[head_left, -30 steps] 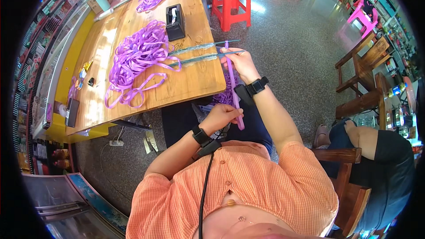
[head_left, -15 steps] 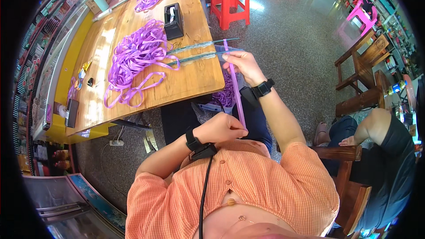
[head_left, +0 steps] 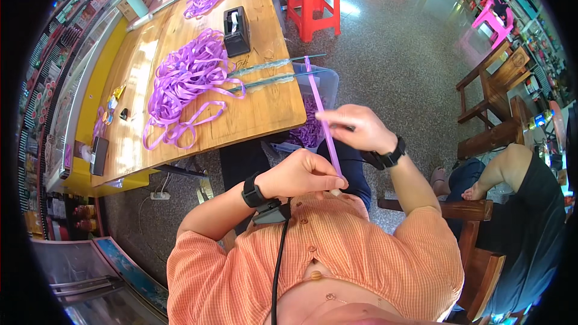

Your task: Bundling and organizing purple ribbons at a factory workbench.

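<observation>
A strip of purple ribbon [head_left: 317, 91] hangs taut from two thin dark rods [head_left: 283, 76] that stick out past the table's right edge. Its lower end is pinched between the thumb and fingers of my left hand [head_left: 301, 176], close to my shirt front. My right hand [head_left: 358, 129] is beside the ribbon's middle, fingertips at its edge and smeared by motion, so their grip is unclear. Wrapping that looks clear covers parts of the rods on the tabletop. Left of them lies a big tangled heap of purple ribbon [head_left: 183, 78].
A black tape dispenser [head_left: 236, 33] stands on the wooden table [head_left: 259, 111] behind the rods. Below the table's corner, a clear plastic bin [head_left: 326, 84] holds more purple strips. A red stool [head_left: 313, 9] is beyond. At my right, a person sits by a wooden chair [head_left: 463, 209].
My right hand has come down from the rods along the ribbon, toward me. My left hand still pinches the lower end and has shifted slightly right.
</observation>
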A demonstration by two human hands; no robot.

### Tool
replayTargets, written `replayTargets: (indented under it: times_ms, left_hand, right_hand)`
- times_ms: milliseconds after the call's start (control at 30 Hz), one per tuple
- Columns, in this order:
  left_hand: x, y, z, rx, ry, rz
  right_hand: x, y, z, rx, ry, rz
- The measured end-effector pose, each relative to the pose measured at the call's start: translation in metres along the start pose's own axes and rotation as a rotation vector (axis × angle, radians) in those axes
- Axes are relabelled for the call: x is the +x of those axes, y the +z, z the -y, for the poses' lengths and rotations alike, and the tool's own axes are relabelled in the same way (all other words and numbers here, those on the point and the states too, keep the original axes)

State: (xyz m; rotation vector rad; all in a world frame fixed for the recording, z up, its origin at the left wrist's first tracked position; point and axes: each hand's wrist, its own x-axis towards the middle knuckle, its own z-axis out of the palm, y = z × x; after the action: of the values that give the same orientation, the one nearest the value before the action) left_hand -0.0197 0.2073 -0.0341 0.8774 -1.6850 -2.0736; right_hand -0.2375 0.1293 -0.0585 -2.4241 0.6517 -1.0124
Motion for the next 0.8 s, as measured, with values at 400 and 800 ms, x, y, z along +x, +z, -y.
replayTargets:
  times_ms: [400,800]
  left_hand:
    - [-0.008,-0.042,-0.106,0.548,0.718,-0.624]
    - [0.089,-0.180,-0.095,0.883,0.366,-0.791]
  right_hand:
    - [0.108,-0.066,-0.020,-0.390,-0.262,-0.160]
    - [0.199,-0.022,-0.186,0.213,0.351,0.003]
